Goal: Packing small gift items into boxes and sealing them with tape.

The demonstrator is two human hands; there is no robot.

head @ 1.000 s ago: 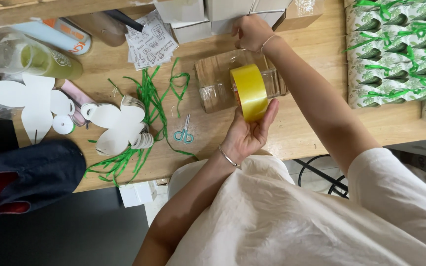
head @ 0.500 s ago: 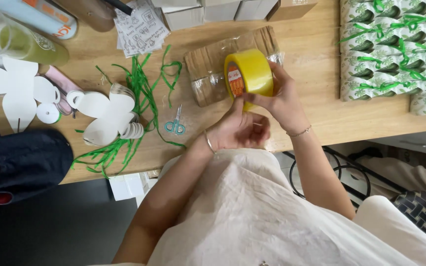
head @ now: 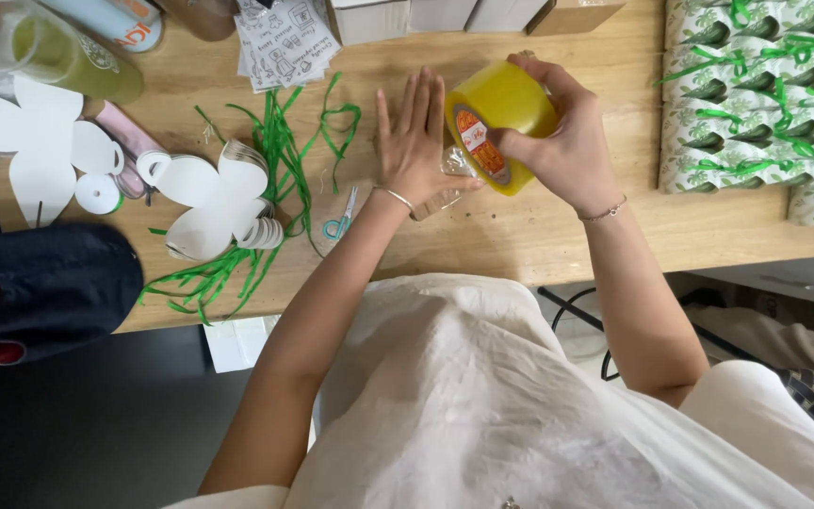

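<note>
My right hand (head: 562, 141) grips a yellow roll of packing tape (head: 496, 121) held just above the wooden table (head: 520, 236). My left hand (head: 414, 141) lies flat with fingers together, palm down on a clear plastic packet (head: 445, 184) that is mostly hidden beneath it. The tape roll touches the thumb side of my left hand. Both wrists wear thin bracelets.
Green ribbon strands (head: 275, 151), white paper cutouts (head: 204, 198) and small scissors (head: 339, 224) lie left of my hands. Printed paper slips (head: 284, 38) and boxes (head: 398, 17) sit at the back. Green-ribboned patterned packages (head: 765, 94) fill the right. A dark cap (head: 40, 283) rests at the left edge.
My left hand has left the tape roll and pressed flat onto the clear packet. My right hand now holds the roll alone, lower and beside the left hand.
</note>
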